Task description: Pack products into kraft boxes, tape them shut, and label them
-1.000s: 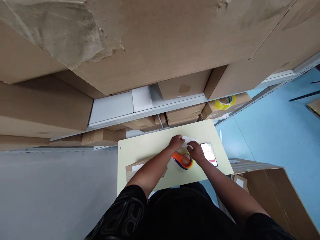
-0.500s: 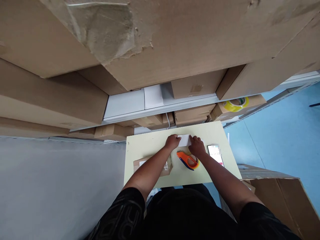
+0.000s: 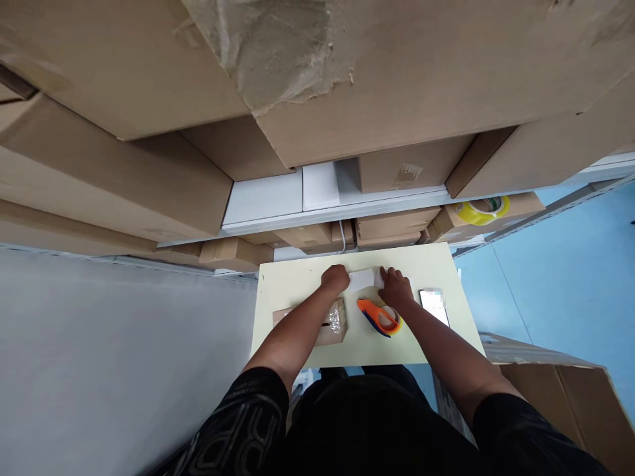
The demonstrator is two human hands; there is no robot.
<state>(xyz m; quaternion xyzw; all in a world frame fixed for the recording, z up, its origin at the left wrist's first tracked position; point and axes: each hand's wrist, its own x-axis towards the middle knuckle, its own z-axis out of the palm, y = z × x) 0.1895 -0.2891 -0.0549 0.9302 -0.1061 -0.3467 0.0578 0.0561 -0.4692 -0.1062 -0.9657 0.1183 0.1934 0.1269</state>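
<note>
My left hand (image 3: 336, 279) is closed on the left end of a small white slip of paper (image 3: 362, 279), low over the table's far part. At the slip's other end, the thumb and fingers of my right hand (image 3: 396, 288) pinch it; the slip looks creased or folded there. Just below the hands lies an orange and blue tape dispenser (image 3: 371, 313) with a tape roll in it. A small cardboard box (image 3: 338, 330) with shiny clear tape on it rests under my left forearm, partly hidden. To the right of my right hand lies a phone (image 3: 434, 305) with a lit screen.
The pale table (image 3: 307, 268) stands against a shelf (image 3: 278, 225) loaded with cardboard boxes. Large boxes (image 3: 421, 73) loom close overhead. A yellow tape roll (image 3: 482, 210) sits on a box at the lower shelf's right. An open carton (image 3: 550, 383) stands on the floor at the right.
My hands have drawn apart, leaving more of the white slip in sight between them. My left arm has moved off part of the small box. The whole view has shifted slightly.
</note>
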